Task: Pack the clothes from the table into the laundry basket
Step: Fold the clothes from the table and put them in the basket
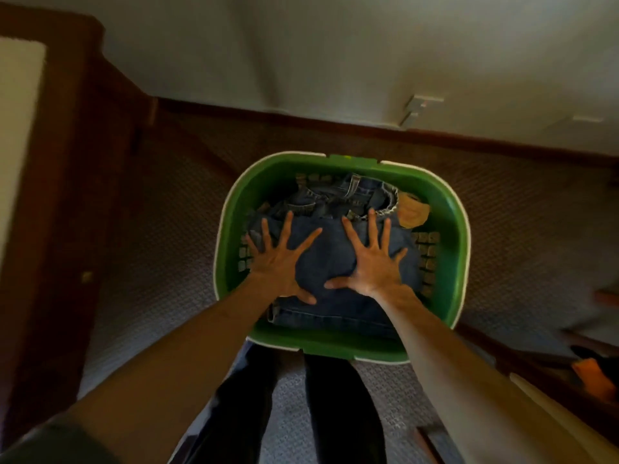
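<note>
Both bare forearms reached down; our left hand and right hand lay apart, fingers splayed flat, pressing folded blue denim jeans into the green plastic laundry basket on the carpet, probably to compact the load.

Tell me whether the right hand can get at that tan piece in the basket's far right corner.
Probably yes. The right hand lies flat on the jeans, and the tan piece sits uncovered just beyond its fingertips, inside the green basket.
</note>
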`<action>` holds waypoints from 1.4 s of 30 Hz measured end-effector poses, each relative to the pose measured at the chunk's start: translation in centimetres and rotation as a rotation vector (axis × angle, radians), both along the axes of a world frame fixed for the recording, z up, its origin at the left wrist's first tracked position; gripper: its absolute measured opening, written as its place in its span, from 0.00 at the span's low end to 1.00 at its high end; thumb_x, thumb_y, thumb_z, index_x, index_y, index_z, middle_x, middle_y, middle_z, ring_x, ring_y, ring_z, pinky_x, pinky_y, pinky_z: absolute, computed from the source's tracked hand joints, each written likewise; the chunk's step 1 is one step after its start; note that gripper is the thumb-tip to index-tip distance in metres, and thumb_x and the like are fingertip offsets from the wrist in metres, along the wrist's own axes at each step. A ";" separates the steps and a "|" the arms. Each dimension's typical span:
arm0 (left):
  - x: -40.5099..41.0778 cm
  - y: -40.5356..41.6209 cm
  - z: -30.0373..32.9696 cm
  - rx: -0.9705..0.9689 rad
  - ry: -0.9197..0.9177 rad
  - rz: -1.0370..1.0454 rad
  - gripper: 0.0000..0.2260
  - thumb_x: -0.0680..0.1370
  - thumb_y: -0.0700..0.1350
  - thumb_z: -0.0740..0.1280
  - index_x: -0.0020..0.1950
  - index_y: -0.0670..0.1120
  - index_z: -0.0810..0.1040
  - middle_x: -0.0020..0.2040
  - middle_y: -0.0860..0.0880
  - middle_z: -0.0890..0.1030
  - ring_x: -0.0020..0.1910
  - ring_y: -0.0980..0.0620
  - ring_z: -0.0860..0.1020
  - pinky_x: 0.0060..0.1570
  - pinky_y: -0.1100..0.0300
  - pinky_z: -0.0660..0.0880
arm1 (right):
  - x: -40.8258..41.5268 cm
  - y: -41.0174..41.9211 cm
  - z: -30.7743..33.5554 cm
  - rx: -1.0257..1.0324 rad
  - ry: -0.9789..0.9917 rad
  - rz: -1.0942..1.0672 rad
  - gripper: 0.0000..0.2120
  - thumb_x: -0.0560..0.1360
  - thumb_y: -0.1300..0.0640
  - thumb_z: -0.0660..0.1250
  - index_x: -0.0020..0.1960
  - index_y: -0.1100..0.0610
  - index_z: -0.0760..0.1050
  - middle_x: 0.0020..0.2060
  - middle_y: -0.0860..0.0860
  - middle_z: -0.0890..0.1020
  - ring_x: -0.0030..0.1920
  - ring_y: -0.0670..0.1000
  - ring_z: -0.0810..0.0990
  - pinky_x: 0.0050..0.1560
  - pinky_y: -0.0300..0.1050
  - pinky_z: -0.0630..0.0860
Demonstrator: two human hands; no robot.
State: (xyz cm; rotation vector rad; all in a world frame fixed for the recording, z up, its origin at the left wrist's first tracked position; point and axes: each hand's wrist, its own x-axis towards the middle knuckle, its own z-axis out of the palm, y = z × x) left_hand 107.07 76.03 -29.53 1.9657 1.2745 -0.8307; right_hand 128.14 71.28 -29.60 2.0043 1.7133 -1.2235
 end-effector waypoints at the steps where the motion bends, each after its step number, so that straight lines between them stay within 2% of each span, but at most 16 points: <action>1: 0.0 0.4 -2.6 -0.007 -0.004 0.012 0.65 0.55 0.77 0.74 0.72 0.71 0.25 0.74 0.52 0.18 0.73 0.28 0.25 0.64 0.16 0.43 | 0.2 0.2 -2.6 0.002 0.009 -0.006 0.64 0.57 0.24 0.73 0.76 0.32 0.32 0.75 0.46 0.23 0.75 0.62 0.24 0.62 0.86 0.43; 4: 0.1 1.2 -10.3 -0.016 0.010 -0.011 0.65 0.56 0.77 0.73 0.72 0.71 0.25 0.74 0.51 0.19 0.73 0.28 0.26 0.64 0.16 0.45 | 0.2 0.7 -10.6 -0.008 0.023 -0.027 0.63 0.57 0.24 0.72 0.76 0.31 0.31 0.75 0.45 0.23 0.75 0.61 0.24 0.62 0.87 0.42; 7: 0.8 2.3 -18.2 -0.008 0.038 -0.030 0.64 0.57 0.78 0.72 0.70 0.71 0.22 0.75 0.49 0.20 0.73 0.28 0.26 0.64 0.16 0.42 | 0.4 2.2 -18.9 -0.072 0.028 -0.057 0.63 0.58 0.25 0.73 0.75 0.30 0.30 0.73 0.44 0.21 0.76 0.61 0.24 0.63 0.87 0.42; 10: 1.2 3.6 -24.6 -0.010 0.045 -0.039 0.62 0.59 0.77 0.71 0.70 0.70 0.23 0.75 0.48 0.21 0.74 0.29 0.27 0.65 0.18 0.40 | 0.3 3.5 -25.6 -0.103 0.002 -0.065 0.61 0.60 0.24 0.71 0.70 0.29 0.24 0.70 0.45 0.18 0.76 0.62 0.26 0.64 0.87 0.41; 12: 1.1 3.5 -26.8 -0.001 0.043 -0.049 0.61 0.60 0.77 0.71 0.72 0.69 0.24 0.75 0.47 0.20 0.74 0.29 0.27 0.66 0.18 0.38 | 0.0 3.5 -27.6 -0.123 -0.034 -0.061 0.60 0.61 0.24 0.70 0.65 0.29 0.20 0.65 0.46 0.15 0.76 0.63 0.27 0.64 0.86 0.41; 15: 1.1 3.0 -25.9 0.009 0.057 -0.066 0.62 0.60 0.77 0.71 0.73 0.68 0.25 0.75 0.46 0.21 0.75 0.29 0.28 0.66 0.19 0.39 | -0.5 3.1 -26.8 -0.114 -0.043 -0.044 0.61 0.61 0.24 0.70 0.69 0.31 0.22 0.68 0.46 0.15 0.76 0.64 0.26 0.64 0.86 0.43; 19: 1.9 3.6 -21.5 -0.030 0.100 -0.071 0.65 0.60 0.74 0.74 0.75 0.65 0.25 0.78 0.42 0.26 0.76 0.29 0.31 0.69 0.21 0.39 | 0.0 3.8 -22.5 -0.148 -0.014 -0.017 0.62 0.61 0.27 0.73 0.77 0.35 0.30 0.75 0.49 0.23 0.76 0.65 0.27 0.64 0.86 0.47; 21: 2.2 3.4 -18.6 0.072 0.100 -0.143 0.64 0.62 0.74 0.74 0.78 0.60 0.28 0.78 0.38 0.26 0.77 0.30 0.31 0.72 0.25 0.40 | -0.1 4.2 -19.0 -0.100 -0.075 0.016 0.59 0.65 0.30 0.73 0.80 0.41 0.35 0.80 0.54 0.34 0.79 0.66 0.36 0.69 0.81 0.52; 23: 2.2 3.1 -16.1 0.205 0.051 -0.210 0.64 0.63 0.74 0.73 0.80 0.54 0.31 0.76 0.37 0.24 0.77 0.32 0.30 0.74 0.29 0.40 | -0.5 4.5 -15.8 0.104 -0.147 0.052 0.55 0.69 0.32 0.71 0.81 0.48 0.40 0.81 0.57 0.45 0.80 0.63 0.45 0.72 0.73 0.56; 24: 2.1 3.3 -15.3 0.247 0.022 -0.232 0.66 0.62 0.74 0.73 0.80 0.53 0.29 0.75 0.38 0.22 0.76 0.33 0.29 0.74 0.29 0.39 | -0.6 4.7 -14.6 0.192 -0.138 0.091 0.56 0.69 0.31 0.71 0.81 0.48 0.39 0.81 0.56 0.45 0.80 0.62 0.45 0.73 0.71 0.55; 25: 2.0 3.6 -15.0 0.269 0.004 -0.258 0.68 0.61 0.74 0.73 0.78 0.53 0.26 0.75 0.39 0.21 0.76 0.33 0.28 0.74 0.29 0.38 | -0.3 4.9 -14.0 0.236 -0.110 0.153 0.59 0.67 0.30 0.71 0.80 0.47 0.35 0.81 0.54 0.40 0.80 0.61 0.40 0.74 0.71 0.52; 28: 0.7 4.5 -16.1 0.185 0.024 -0.297 0.73 0.55 0.76 0.75 0.75 0.56 0.21 0.75 0.43 0.20 0.74 0.30 0.26 0.71 0.25 0.36 | 1.6 5.0 -15.4 0.113 -0.088 0.340 0.70 0.58 0.26 0.73 0.77 0.43 0.25 0.77 0.46 0.27 0.78 0.62 0.29 0.68 0.80 0.45; 31: -0.4 4.6 -20.1 0.032 0.067 -0.176 0.73 0.52 0.77 0.75 0.73 0.61 0.20 0.75 0.46 0.20 0.69 0.27 0.22 0.66 0.19 0.37 | 3.3 3.9 -19.9 -0.097 -0.100 0.324 0.72 0.55 0.24 0.74 0.74 0.40 0.21 0.75 0.42 0.24 0.78 0.65 0.32 0.61 0.88 0.45; 35: 0.3 3.8 -25.4 0.055 0.142 -0.202 0.72 0.56 0.76 0.74 0.67 0.59 0.13 0.73 0.43 0.19 0.66 0.25 0.20 0.62 0.23 0.26 | 2.4 2.6 -25.5 -0.083 -0.099 0.263 0.68 0.60 0.25 0.71 0.73 0.40 0.19 0.72 0.42 0.20 0.78 0.68 0.36 0.63 0.87 0.51; 37: 0.2 3.8 -27.1 0.093 0.160 -0.243 0.72 0.57 0.76 0.73 0.65 0.57 0.11 0.71 0.42 0.17 0.67 0.24 0.21 0.64 0.22 0.30 | 2.0 2.4 -27.4 -0.042 -0.135 0.263 0.66 0.63 0.26 0.70 0.72 0.42 0.18 0.71 0.43 0.18 0.78 0.68 0.38 0.64 0.85 0.53; 42: 0.9 5.4 -26.9 -0.021 0.164 -0.204 0.73 0.55 0.73 0.77 0.64 0.59 0.13 0.74 0.43 0.19 0.71 0.25 0.25 0.69 0.23 0.35 | 1.5 3.1 -27.2 -0.058 -0.128 0.213 0.66 0.64 0.29 0.72 0.73 0.41 0.19 0.73 0.43 0.21 0.79 0.67 0.39 0.64 0.86 0.52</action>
